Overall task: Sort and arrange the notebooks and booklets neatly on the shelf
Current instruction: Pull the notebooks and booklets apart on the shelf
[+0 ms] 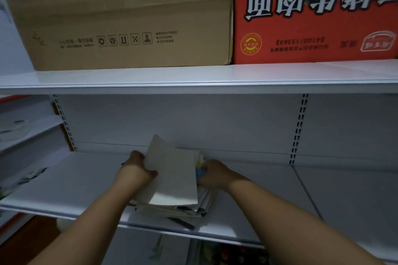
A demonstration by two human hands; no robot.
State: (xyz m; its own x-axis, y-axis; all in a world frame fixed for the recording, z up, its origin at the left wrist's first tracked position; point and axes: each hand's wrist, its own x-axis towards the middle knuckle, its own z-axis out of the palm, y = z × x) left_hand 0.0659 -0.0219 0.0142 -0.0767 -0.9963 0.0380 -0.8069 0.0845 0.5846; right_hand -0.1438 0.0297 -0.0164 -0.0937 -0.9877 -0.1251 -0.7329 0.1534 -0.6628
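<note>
**Both hands on a stack of booklets on the middle shelf**

A loose stack of notebooks and booklets (pixel 172 206) lies flat on the white middle shelf (pixel 64 178), a little below the centre of the view and close to the shelf's front edge. Its lower layers are fanned out unevenly, with corners sticking out toward 5 o'clock. The top booklet (pixel 172 174), pale and plain-covered, is tilted up off the pile, its far corner raised toward 12 o'clock against the shelf's back panel (pixel 193 122).

The left hand (pixel 137 168) sits at 9 o'clock of the stack, its grip pinching the left edge of the top booklet, thumb on the cover. The right hand (pixel 213 173) is at 3 o'clock, fingers curled in against the stack's right side, beside something blue (pixel 199 172) and a sliver of yellow tucked between the layers; whether that grip is closed on anything I cannot tell. Both bare forearms reach in from 6 o'clock.

A dark pen-like object (pixel 183 222) lies on the shelf just at 6 o'clock of the stack.

Farther out, the upper shelf (pixel 193 79) carries a brown cardboard box (pixel 129 17) at 11 o'clock and a red printed carton (pixel 312 17) at 1 o'clock, touching side by side. Slotted uprights (pixel 298 129) flank the back panel.
</note>
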